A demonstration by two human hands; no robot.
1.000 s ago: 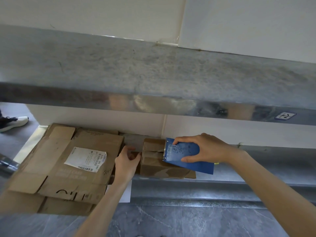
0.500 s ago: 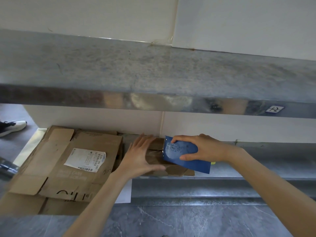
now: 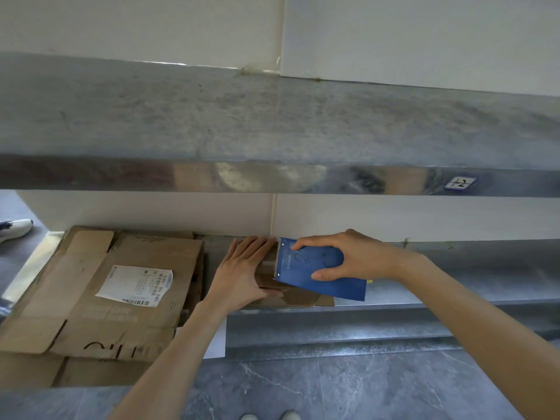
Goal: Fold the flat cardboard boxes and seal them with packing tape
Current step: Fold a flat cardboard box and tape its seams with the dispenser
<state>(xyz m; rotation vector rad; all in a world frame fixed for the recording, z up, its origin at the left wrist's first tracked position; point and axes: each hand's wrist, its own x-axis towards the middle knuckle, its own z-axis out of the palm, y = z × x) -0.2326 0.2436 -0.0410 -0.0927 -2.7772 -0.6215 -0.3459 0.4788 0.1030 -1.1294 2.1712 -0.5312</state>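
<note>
Pressing straight left fingers [image 3: 257,247] on cardboard box [image 3: 298,298], right fingers [image 3: 312,242] clamped round blue tape dispenser [image 3: 306,268]

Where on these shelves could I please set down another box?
The upper shelf is bare all along its top. The lower shelf is free right of the dispenser. Its left half is crowded: flat boxes, then the small box.

One small brown cardboard box [image 3: 298,298], one blue serrated tape dispenser [image 3: 324,278], several flattened brown cardboard boxes [image 3: 91,283], one left hand [image 3: 242,277], one right hand [image 3: 359,256].
</note>
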